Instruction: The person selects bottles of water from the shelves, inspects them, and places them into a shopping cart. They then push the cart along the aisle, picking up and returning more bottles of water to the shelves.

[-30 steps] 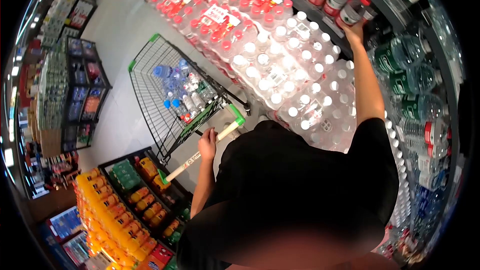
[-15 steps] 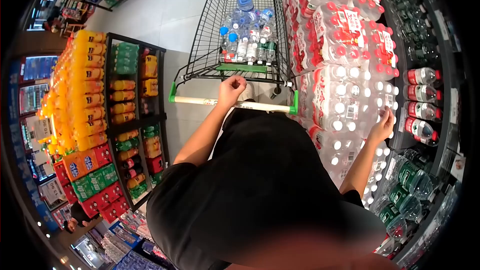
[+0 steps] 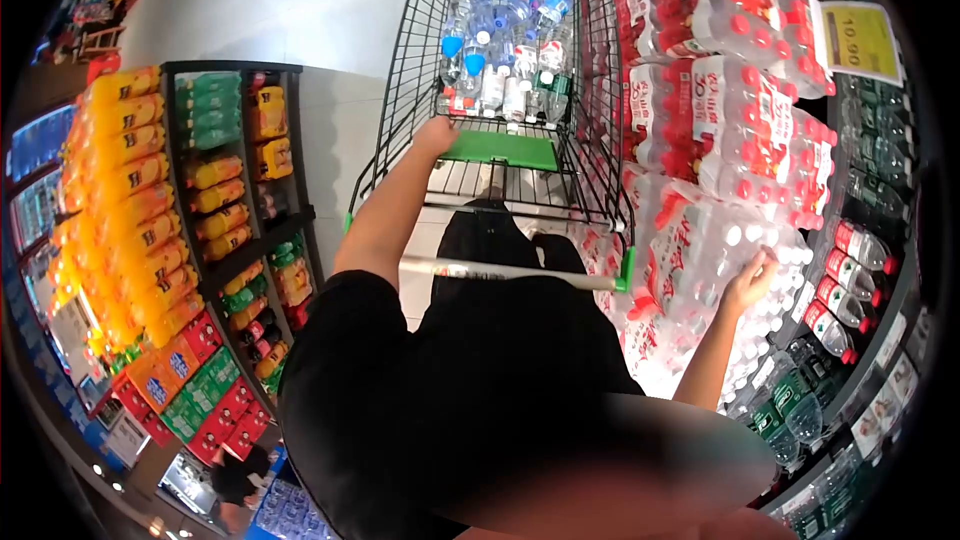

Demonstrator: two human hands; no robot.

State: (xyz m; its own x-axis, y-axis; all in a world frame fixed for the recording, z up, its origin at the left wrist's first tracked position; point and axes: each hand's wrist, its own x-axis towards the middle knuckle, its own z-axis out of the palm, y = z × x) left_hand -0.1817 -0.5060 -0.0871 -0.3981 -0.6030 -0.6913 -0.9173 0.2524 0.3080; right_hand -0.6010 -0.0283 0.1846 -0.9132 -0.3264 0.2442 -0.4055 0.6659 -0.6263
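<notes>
My left hand (image 3: 434, 137) at cart (image 3: 500, 150) basket's near edge, upper centre, can't tell grip; right hand (image 3: 749, 283) released, half-curled, by bottle packs (image 3: 695, 245), right side

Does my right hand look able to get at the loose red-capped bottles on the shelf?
Probably yes: your right hand looks empty, and the loose red-capped bottles lie exposed just beyond the white-capped packs.
</notes>
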